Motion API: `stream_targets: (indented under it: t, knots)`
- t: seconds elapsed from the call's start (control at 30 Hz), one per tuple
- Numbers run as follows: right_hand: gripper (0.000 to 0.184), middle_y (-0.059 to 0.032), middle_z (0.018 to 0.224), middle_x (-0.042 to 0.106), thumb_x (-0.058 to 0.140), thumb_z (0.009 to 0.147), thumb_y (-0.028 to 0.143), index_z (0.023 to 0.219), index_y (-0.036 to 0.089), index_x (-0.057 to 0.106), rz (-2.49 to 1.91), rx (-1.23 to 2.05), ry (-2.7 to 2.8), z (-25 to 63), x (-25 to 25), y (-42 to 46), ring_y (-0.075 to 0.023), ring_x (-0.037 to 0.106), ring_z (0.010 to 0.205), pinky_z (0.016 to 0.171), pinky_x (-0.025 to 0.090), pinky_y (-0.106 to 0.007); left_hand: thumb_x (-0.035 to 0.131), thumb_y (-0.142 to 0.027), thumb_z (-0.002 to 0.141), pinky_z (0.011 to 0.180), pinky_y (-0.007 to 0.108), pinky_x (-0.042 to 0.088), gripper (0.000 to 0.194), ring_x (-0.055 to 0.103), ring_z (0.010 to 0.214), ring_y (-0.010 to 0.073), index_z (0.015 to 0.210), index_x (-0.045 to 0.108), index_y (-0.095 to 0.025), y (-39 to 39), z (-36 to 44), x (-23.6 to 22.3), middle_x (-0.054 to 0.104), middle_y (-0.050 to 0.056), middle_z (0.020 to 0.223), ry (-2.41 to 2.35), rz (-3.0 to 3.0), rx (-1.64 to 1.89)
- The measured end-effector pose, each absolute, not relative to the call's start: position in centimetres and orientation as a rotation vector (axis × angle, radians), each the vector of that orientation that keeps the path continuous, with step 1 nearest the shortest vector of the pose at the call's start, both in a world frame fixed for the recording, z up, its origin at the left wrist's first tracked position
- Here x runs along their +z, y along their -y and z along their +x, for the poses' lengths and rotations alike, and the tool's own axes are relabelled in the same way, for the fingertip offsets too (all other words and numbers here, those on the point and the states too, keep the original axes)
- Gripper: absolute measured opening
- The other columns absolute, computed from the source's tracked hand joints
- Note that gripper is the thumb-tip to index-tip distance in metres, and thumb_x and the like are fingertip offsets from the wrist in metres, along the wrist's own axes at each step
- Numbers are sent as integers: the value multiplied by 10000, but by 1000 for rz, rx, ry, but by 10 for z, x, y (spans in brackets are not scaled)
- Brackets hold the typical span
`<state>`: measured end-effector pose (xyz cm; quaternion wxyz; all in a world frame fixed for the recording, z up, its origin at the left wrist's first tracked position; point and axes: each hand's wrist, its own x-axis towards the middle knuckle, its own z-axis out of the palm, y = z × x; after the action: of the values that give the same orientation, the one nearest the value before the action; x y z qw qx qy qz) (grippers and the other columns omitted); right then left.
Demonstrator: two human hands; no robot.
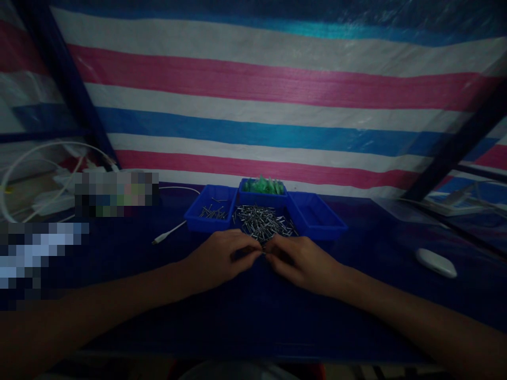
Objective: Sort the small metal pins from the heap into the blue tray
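Note:
My left hand [225, 256] and my right hand [303, 261] meet at their fingertips over the front edge of a pile of thin metal screws or nails [261, 221]. Both hands are closed in a pinch. Something tiny seems to lie between the fingertips, too small and dark to name. Left of the pile is a blue tray [192, 214] with several of the metal pieces in it. A second blue tray [336, 224] stands on the right. Behind the pile, a third blue tray [253, 197] holds green plastic pieces [263, 184].
A dark blue table [253, 316] bears it all. A white cable with a plug [168, 232] lies left of the trays. To the right rests a white rounded case [435, 263]. Behind hangs a striped plastic sheet [277, 121], with dark posts [447, 148] beside it.

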<state>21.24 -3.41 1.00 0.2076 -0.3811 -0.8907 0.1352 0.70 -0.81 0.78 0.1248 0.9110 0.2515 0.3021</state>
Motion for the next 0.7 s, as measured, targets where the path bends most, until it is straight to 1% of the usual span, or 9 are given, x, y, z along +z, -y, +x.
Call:
stream_targets:
  t: [0.1,0.27,0.4,0.5,0.7]
  knots:
    - [73,16,664,565,456,858,217,867,156,495,-1059,364,2406,213,13,36,-86,516,557,516,361,-200,493,-213,863,658,219,446,133,568,690,104,888,615,-166,4,7,4,641,2,771,-736,2725,906]
    - [96,27,663,557,447,880,232,910,157,497,-926,514,2415,211,18,40,-75,522,564,530,382,-188,466,-193,882,680,222,447,136,583,750,113,921,587,-146,3,8,-4,640,18,824,-653,2772,781]
    - [158,21,698,575,481,862,248,991,158,504,-911,575,2460,212,16,41,-86,550,597,546,396,-195,441,-161,885,684,215,445,138,584,762,110,924,572,-144,4,8,-4,633,17,836,-650,2754,709]
    - [194,28,695,574,481,852,235,1034,167,494,-925,579,2471,214,15,41,-86,548,580,535,393,-196,431,-157,885,683,208,444,145,582,762,104,927,570,-146,4,7,-2,631,15,837,-662,2741,695]
    - [253,24,697,592,447,857,229,1102,167,457,-961,497,2429,213,15,39,-89,548,571,525,386,-197,411,-205,893,655,197,437,175,579,741,96,966,564,-160,1,6,8,630,6,837,-691,2771,765]
